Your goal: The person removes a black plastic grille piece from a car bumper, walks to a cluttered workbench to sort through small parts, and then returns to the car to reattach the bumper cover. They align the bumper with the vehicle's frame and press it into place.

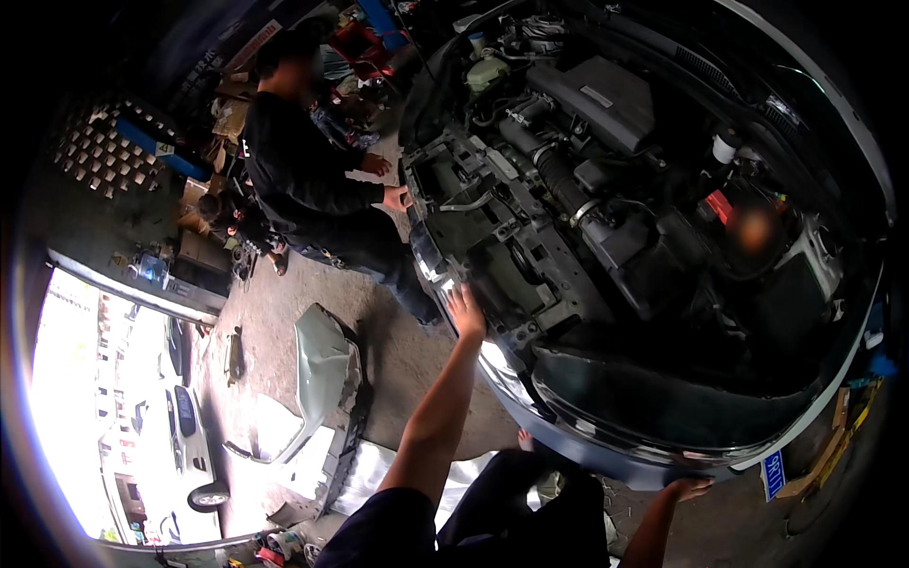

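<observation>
In front of me stands a car with its engine bay (592,194) uncovered. My left hand (466,314) rests with fingers stretched out on the car's front end, beside the shiny headlight (507,374). Below, at the lower edge of the grey-blue fender (592,456), my right hand (686,488) touches the panel with its fingers extended; part of it is in shadow. Neither hand shows anything held. A black engine cover (597,99) and a ribbed air intake hose (557,173) lie inside the bay.
A person in dark clothes (294,161) stands at the car's far front corner, hands near its edge. A removed bumper (327,369) lies on the floor at left. A blue licence plate (775,473) is at lower right. White car (185,426) outside the doorway.
</observation>
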{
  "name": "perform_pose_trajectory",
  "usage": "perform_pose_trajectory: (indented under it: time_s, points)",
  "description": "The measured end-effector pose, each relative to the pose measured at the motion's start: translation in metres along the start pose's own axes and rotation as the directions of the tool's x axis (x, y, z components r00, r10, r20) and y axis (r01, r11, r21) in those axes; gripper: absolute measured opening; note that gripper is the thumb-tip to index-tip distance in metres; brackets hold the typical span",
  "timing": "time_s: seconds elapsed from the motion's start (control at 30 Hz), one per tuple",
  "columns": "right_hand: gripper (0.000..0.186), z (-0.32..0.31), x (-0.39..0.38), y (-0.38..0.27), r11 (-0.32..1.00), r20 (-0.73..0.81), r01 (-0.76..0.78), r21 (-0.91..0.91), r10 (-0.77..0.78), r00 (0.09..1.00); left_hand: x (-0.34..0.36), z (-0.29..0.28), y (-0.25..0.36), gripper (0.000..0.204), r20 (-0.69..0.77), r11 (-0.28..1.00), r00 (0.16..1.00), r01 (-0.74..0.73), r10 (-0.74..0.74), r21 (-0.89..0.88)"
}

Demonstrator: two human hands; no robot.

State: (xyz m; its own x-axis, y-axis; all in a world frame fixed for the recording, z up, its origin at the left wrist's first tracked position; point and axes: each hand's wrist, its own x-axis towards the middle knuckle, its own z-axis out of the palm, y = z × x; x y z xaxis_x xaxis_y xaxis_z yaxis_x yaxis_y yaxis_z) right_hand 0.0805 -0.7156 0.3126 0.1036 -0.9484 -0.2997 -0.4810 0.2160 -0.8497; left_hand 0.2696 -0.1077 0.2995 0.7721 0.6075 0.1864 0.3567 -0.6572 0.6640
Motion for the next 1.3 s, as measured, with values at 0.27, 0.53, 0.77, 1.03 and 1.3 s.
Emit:
perform_pose_trajectory:
  time_s: [0.27,0.53,0.77,1.03,1.3]
  points:
    - [0.085,0.013,0.020,0.048,0.606,-0.094,0.090,-0.790,-0.265,0.960,-0.021,-0.014,0.094,0.067,0.044,0.919,0.971,0.235,-0.234,-0.316]
    - [0.065,0.032,-0.082,0.096,0.941,-0.205,0.013,-0.339,-0.087,0.975,-0.020,-0.035,0.103,0.082,0.153,0.919,0.971,0.226,-0.185,-0.324]
    - [0.055,0.048,-0.155,0.032,0.939,0.083,-0.203,0.277,0.187,0.979,-0.013,-0.030,0.088,0.084,0.174,0.890,0.974,0.205,-0.145,-0.407]
    - [0.074,-0.019,-0.033,0.070,0.849,0.103,0.434,-0.302,-0.424,0.900,-0.025,-0.019,0.095,0.062,-0.007,0.891,0.999,-0.042,0.043,-0.452]
    - [0.107,-0.030,0.020,0.049,0.700,0.342,0.705,0.114,-0.694,0.634,-0.034,-0.004,0.066,0.059,-0.046,0.820,0.999,-0.006,-0.025,-0.572]
